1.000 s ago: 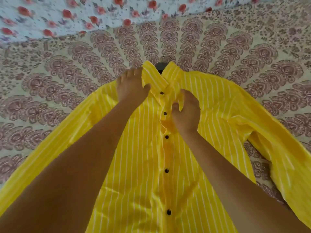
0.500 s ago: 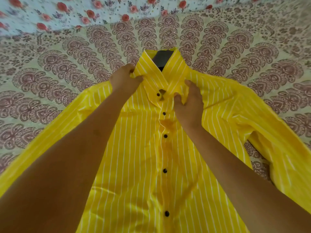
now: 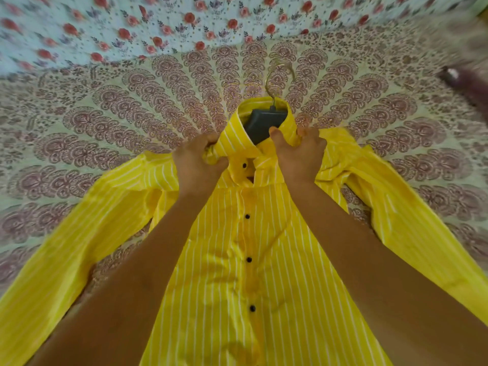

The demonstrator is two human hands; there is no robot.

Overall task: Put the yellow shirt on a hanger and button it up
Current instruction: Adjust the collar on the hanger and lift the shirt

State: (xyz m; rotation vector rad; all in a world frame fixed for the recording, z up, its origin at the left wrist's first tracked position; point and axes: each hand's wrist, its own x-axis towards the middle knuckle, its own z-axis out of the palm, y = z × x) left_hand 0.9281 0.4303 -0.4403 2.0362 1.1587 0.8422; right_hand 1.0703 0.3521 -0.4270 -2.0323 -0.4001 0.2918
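Both hands are closed on the shirt (image 3: 264, 273) at the shoulders, one each side of the collar (image 3: 232, 138). The left hand (image 3: 196, 162) has fabric bunched in its fist just left of the collar, fingers curled under. The right hand (image 3: 299, 154) clutches the cloth on the other side, its thumb lying against the dark hanger (image 3: 264, 124) that shows inside the open neck. The hanger's metal hook (image 3: 277, 80) sticks out past the collar and lies on the bedspread (image 3: 105, 122). The shirt, yellow with thin white stripes, lies front up on this patterned bedspread, both sleeves spread outward to the lower corners. Its placket is closed down the middle, with black buttons (image 3: 247, 216) in a row; the top one sits just below the collar, between the two hands. Beyond the bedspread lies a pale floral sheet (image 3: 132, 25). At the right edge a dark object (image 3: 459, 80) is too blurred to identify.
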